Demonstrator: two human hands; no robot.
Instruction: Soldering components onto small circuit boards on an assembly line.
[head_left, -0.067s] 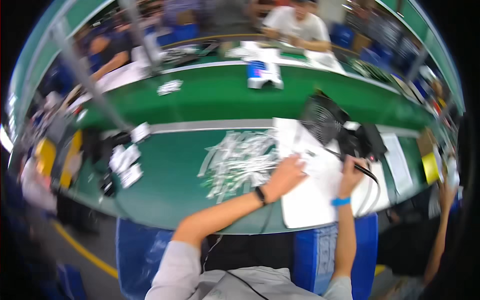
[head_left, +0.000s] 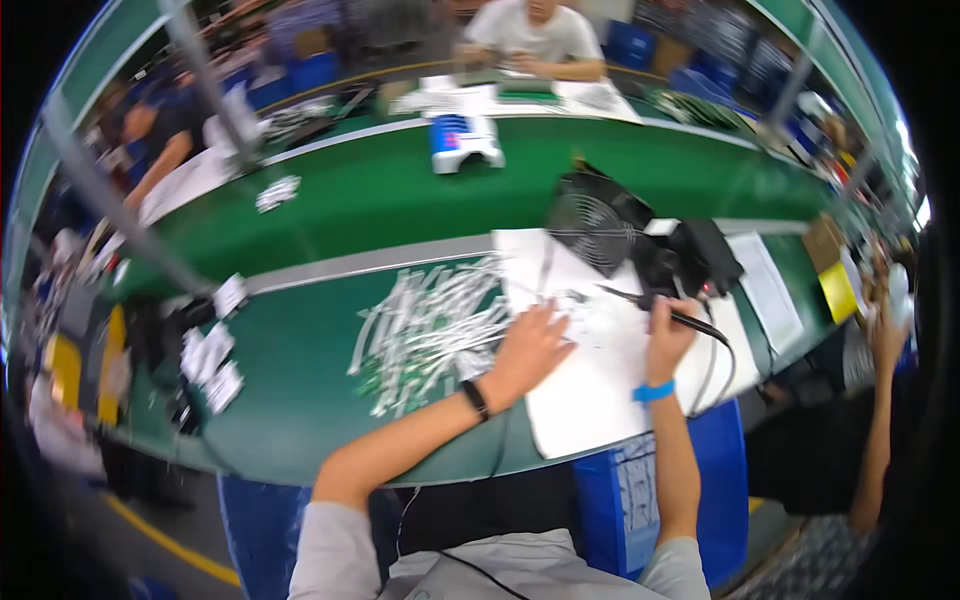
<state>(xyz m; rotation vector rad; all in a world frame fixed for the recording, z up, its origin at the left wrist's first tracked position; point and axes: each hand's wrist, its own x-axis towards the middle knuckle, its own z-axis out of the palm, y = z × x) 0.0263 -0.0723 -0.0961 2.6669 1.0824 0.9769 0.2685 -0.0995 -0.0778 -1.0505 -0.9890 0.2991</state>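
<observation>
Bright light — white sheet (head_left: pixel 585 400) nearly washed out; outer scene blurred, straight edges bowed — corners black.

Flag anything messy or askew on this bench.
The white strips lie in a loose, crisscrossed heap on the green table, left of the white sheet, ends pointing different ways. No clear damage shows.
</observation>
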